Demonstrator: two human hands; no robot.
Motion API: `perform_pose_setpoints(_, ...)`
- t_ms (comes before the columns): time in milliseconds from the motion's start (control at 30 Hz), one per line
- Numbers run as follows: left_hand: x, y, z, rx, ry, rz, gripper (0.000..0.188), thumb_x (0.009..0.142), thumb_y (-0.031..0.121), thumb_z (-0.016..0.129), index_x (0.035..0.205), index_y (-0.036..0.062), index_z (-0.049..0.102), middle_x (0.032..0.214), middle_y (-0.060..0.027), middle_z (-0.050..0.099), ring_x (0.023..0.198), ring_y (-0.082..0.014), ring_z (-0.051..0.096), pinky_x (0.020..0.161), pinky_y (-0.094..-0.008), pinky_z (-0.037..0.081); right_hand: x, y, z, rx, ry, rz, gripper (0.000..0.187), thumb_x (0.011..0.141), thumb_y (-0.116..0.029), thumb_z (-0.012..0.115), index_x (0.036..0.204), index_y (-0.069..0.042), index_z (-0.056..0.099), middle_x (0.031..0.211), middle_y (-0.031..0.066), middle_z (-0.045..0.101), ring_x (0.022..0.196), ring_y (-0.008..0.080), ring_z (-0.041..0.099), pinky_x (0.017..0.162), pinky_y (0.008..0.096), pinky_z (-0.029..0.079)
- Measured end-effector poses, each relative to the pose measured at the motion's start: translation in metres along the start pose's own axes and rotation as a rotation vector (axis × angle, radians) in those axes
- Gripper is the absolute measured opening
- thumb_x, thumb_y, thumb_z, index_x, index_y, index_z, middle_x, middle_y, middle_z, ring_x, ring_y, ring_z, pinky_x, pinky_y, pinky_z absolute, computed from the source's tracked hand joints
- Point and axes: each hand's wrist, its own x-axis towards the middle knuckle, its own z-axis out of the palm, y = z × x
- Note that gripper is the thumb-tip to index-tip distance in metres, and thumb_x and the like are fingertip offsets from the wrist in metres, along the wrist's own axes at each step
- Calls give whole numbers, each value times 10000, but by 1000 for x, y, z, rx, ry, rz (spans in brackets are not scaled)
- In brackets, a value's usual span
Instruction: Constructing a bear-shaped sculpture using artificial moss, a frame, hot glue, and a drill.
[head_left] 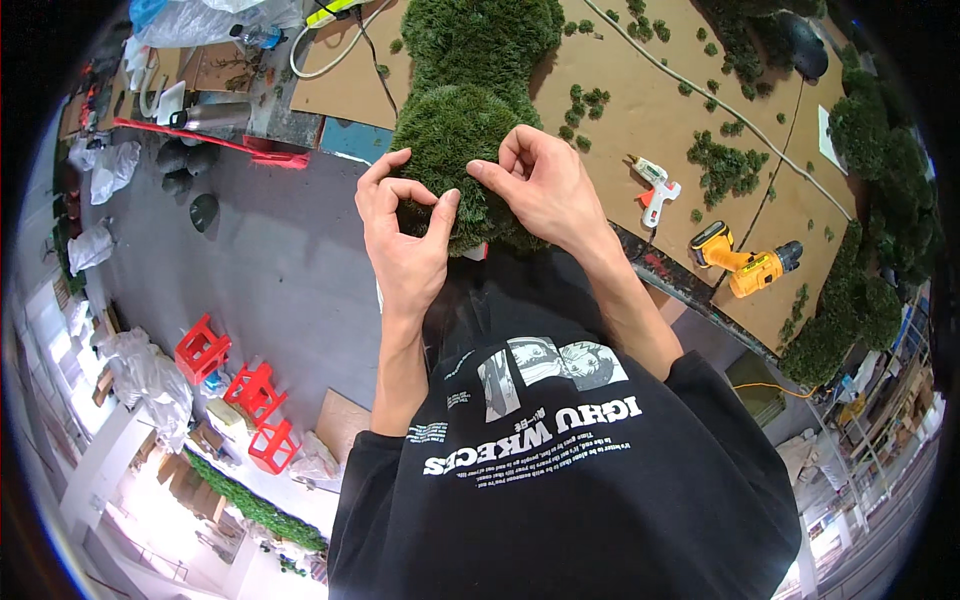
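A tall, rounded mass of green artificial foliage (460, 120) reaches from the table's edge toward the far side. My left hand (408, 225) is at its near left side, thumb and a bent finger pinched together at the tufts, another finger stretched along the edge. On the right, my right hand (550, 190) rests against the same foliage, its thumb pressed near the curled fingers. Whatever lies between the right fingertips is too small to make out. A bit of red and white shows beneath the foliage's near end.
On the brown board-covered table (620, 110) lie a white glue gun (655, 190), a yellow cordless drill (745, 258), a pale cable and several small green clumps. Larger foliage (860, 310) lines the right side. Red stools (257, 391) stand on the grey floor at left.
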Motion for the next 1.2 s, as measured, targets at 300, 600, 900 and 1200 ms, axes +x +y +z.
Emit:
perform_pose_setpoints(300, -4, -3, 6, 129, 14, 133, 194, 851, 73, 766, 1040, 118, 754, 1396, -144, 557, 1341, -345, 474, 1125, -467, 380, 0, -4, 0, -14, 14, -39, 357, 908, -263, 805, 802, -12, 575, 643, 20, 545, 605, 107, 495, 567, 313, 432)
perform_pose_setpoints(600, -3, -14, 5, 158, 30, 194, 183, 846, 80, 744, 1027, 101, 728, 1398, -151, 560, 1341, -367, 476, 1133, -490, 368, -10, -24, -3, -166, -39, -41, 426, 883, -359, 818, 867, -12, 570, 640, 90, 586, 587, 224, 571, 590, 388, 478)
perform_pose_setpoints(900, -3, -23, 8, 162, 59, 244, 158, 852, 84, 734, 1009, 93, 725, 1379, -150, 570, 1324, -374, 493, 1127, -494, 377, -7, -15, 0, -193, -19, -78, 417, 855, -325, 832, 882, -20, 549, 626, 70, 558, 588, 202, 543, 577, 369, 455)
perform_pose_setpoints(1200, -2, -25, 5, 150, 44, 253, 127, 889, 79, 735, 1015, 75, 743, 1416, -159, 576, 1343, -346, 502, 1145, -464, 373, -1, -17, 9, -275, 47, -114, 398, 795, -293, 839, 862, -35, 544, 640, 97, 580, 592, 261, 579, 576, 405, 476)
